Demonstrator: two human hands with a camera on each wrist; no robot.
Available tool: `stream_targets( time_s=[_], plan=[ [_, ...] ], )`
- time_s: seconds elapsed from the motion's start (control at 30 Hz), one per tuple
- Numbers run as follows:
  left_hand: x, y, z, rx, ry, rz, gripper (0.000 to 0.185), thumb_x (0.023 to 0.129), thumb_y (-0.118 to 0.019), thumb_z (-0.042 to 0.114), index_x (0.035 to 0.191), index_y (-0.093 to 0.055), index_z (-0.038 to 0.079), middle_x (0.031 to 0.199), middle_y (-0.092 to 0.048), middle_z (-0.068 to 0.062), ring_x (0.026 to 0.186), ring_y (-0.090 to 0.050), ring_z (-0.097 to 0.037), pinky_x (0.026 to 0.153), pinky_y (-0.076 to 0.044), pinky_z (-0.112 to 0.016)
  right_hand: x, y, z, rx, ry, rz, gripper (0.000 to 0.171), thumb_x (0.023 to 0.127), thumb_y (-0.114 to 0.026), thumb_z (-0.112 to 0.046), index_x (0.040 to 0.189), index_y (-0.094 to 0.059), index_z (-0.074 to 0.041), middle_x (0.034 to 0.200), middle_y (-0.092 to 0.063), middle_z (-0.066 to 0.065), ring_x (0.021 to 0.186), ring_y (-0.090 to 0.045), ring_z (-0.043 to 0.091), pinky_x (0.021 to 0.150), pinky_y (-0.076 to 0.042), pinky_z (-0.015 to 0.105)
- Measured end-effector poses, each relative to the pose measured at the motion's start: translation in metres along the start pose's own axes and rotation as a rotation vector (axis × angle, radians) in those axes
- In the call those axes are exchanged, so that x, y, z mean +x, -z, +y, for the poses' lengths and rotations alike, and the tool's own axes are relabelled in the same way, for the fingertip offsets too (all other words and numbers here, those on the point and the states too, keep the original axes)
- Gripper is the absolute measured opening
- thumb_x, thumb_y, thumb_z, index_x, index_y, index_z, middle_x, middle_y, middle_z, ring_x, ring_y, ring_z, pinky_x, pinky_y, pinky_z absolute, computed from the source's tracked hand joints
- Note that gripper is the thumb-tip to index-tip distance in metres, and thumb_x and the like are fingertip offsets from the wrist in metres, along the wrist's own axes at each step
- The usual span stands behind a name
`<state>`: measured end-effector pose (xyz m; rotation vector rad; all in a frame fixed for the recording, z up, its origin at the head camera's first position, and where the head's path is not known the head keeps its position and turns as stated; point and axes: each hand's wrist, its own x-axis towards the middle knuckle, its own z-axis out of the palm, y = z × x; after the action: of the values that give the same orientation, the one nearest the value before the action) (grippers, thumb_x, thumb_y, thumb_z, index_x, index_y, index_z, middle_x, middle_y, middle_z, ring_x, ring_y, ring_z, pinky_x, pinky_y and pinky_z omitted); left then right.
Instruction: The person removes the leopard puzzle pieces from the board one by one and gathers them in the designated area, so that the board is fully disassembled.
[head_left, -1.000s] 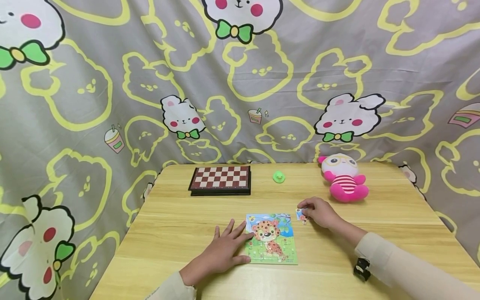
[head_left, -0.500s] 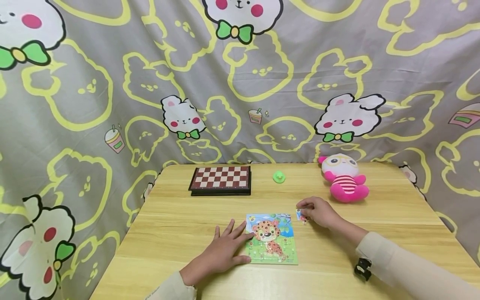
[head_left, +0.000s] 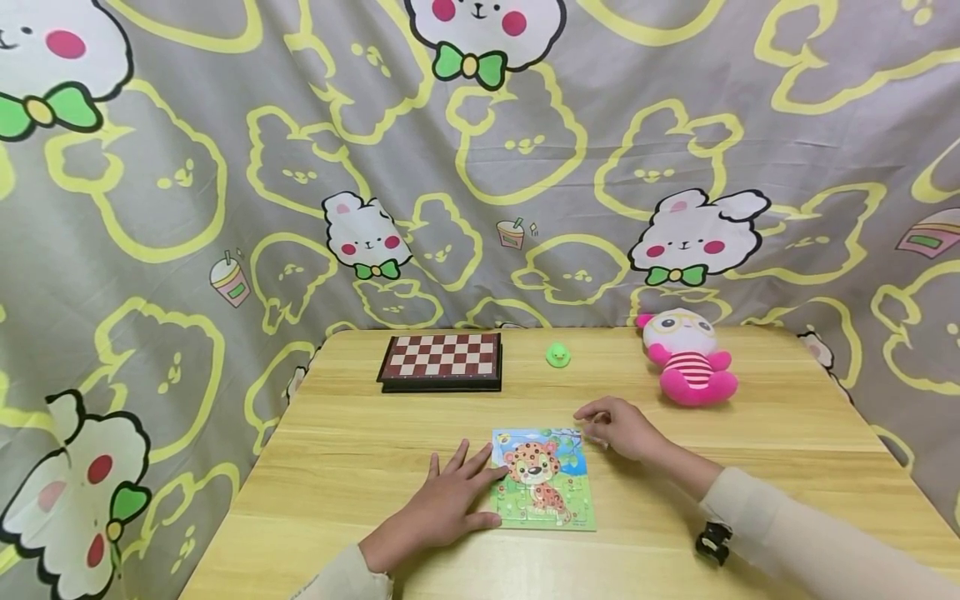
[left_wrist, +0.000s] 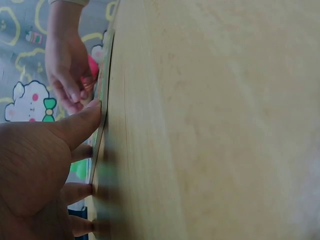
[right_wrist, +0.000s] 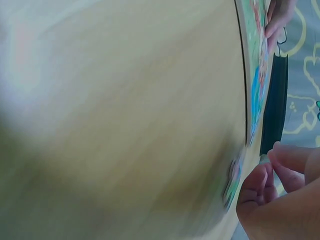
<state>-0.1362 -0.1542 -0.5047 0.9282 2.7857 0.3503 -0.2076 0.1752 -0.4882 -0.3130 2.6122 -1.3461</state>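
My left hand [head_left: 444, 504] lies spread at the left edge of a jigsaw puzzle [head_left: 543, 492] with a leopard cub picture. In the left wrist view the thumb [left_wrist: 85, 122] rests against the puzzle's edge, fingers straight. My right hand [head_left: 624, 432] is just off the puzzle's far right corner. In the right wrist view its thumb and finger tips [right_wrist: 280, 152] come together; whether they pinch anything is unclear. Below that hand shows a blurred loose puzzle piece [right_wrist: 233, 182], or several overlapping; whether the hand touches it I cannot tell. From the head view the hand hides it.
A checkered chessboard box [head_left: 441, 361] stands at the back of the wooden table [head_left: 322, 467]. Right of it sits a small green duck [head_left: 558, 355]. A pink and white plush toy [head_left: 690, 362] sits at the back right. A patterned curtain [head_left: 480, 208] hangs behind.
My right hand has shifted slightly left, toward the puzzle's far right corner. The loose piece seen under its fingers is no longer visible in the head view. My left hand has stayed still.
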Motion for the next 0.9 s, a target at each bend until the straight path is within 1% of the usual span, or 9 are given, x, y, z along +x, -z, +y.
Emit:
stream_targets(
  time_s=[0.13,0.23,0.3,0.37,0.47,0.57,0.63,0.77,0.9],
  plan=[
    [0.000,0.000,0.000,0.001,0.006,-0.005,0.070,0.089,-0.049,0.067,0.152,-0.031,0.041,0.164,-0.014,-0.001,0.148,-0.009,-0.042,0.101,-0.013,-0.080,0.001,-0.008,-0.004,-0.007,0.014,-0.009,0.021,0.091,-0.065,-0.004,0.111,-0.072,-0.006,0.101,-0.063,0.007,0.073,-0.054,0.018,0.061,-0.047,0.029],
    [0.000,0.001,0.001,-0.001,0.008,-0.008,0.070,0.089,-0.049,0.067,0.152,-0.031,0.041,0.164,-0.014,0.000,0.148,-0.009,-0.042,0.101,-0.013,-0.080,0.001,-0.014,-0.008,0.007,0.025,-0.028,0.021,0.091,-0.065,-0.003,0.111,-0.072,-0.005,0.102,-0.063,0.008,0.073,-0.053,0.017,0.059,-0.047,0.029],
    [0.000,0.001,0.001,-0.001,0.009,-0.008,0.070,0.089,-0.049,0.067,0.152,-0.032,0.041,0.164,-0.014,0.000,0.148,-0.009,-0.042,0.101,-0.013,-0.080,0.000,-0.018,-0.012,0.024,0.025,-0.039,0.021,0.091,-0.066,-0.003,0.111,-0.072,-0.005,0.100,-0.063,0.008,0.069,-0.053,0.018,0.055,-0.047,0.029],
    [0.000,0.001,0.001,-0.002,0.009,-0.007,0.070,0.089,-0.049,0.067,0.152,-0.032,0.041,0.164,-0.015,-0.001,0.148,-0.009,-0.042,0.101,-0.013,-0.080,0.001,-0.022,-0.014,0.036,0.022,-0.047,0.021,0.091,-0.066,-0.003,0.110,-0.072,-0.006,0.099,-0.063,0.008,0.070,-0.052,0.018,0.055,-0.047,0.028],
    [0.000,0.001,0.001,-0.001,0.007,-0.006,0.070,0.089,-0.049,0.067,0.152,-0.032,0.041,0.164,-0.015,-0.001,0.147,-0.010,-0.043,0.101,-0.014,-0.080,0.001,-0.027,-0.018,0.033,0.040,-0.052,0.020,0.091,-0.066,-0.004,0.110,-0.073,-0.007,0.101,-0.064,0.008,0.076,-0.052,0.018,0.063,-0.046,0.028],
    [0.000,0.001,0.001,-0.002,0.007,-0.005,0.070,0.089,-0.048,0.067,0.152,-0.032,0.040,0.164,-0.015,-0.001,0.147,-0.010,-0.043,0.100,-0.014,-0.080,0.002,-0.032,-0.022,0.024,0.078,-0.060,0.020,0.091,-0.067,-0.005,0.110,-0.073,-0.006,0.102,-0.065,0.008,0.080,-0.051,0.017,0.070,-0.045,0.029],
    [0.000,0.001,0.000,-0.001,0.006,-0.004,0.070,0.089,-0.048,0.067,0.152,-0.032,0.040,0.164,-0.015,-0.001,0.147,-0.010,-0.043,0.100,-0.014,-0.080,0.002,-0.035,-0.024,0.029,0.095,-0.072,0.021,0.090,-0.068,-0.005,0.110,-0.072,-0.005,0.103,-0.064,0.008,0.079,-0.051,0.017,0.069,-0.044,0.029],
    [0.001,0.000,0.000,0.005,0.003,-0.002,0.070,0.089,-0.048,0.068,0.152,-0.031,0.041,0.164,-0.015,-0.001,0.147,-0.010,-0.044,0.100,-0.014,-0.081,0.002,-0.043,-0.028,0.038,0.113,-0.102,0.022,0.091,-0.067,-0.005,0.112,-0.071,-0.004,0.100,-0.064,0.008,0.075,-0.053,0.017,0.064,-0.046,0.028],
    [0.001,-0.001,-0.001,0.007,0.006,-0.006,0.070,0.089,-0.047,0.068,0.152,-0.031,0.041,0.164,-0.014,-0.001,0.147,-0.010,-0.043,0.100,-0.014,-0.080,0.002,-0.051,-0.032,0.025,0.111,-0.103,0.021,0.091,-0.067,-0.006,0.112,-0.071,-0.007,0.099,-0.063,0.006,0.077,-0.055,0.015,0.067,-0.048,0.028]
  ],
)
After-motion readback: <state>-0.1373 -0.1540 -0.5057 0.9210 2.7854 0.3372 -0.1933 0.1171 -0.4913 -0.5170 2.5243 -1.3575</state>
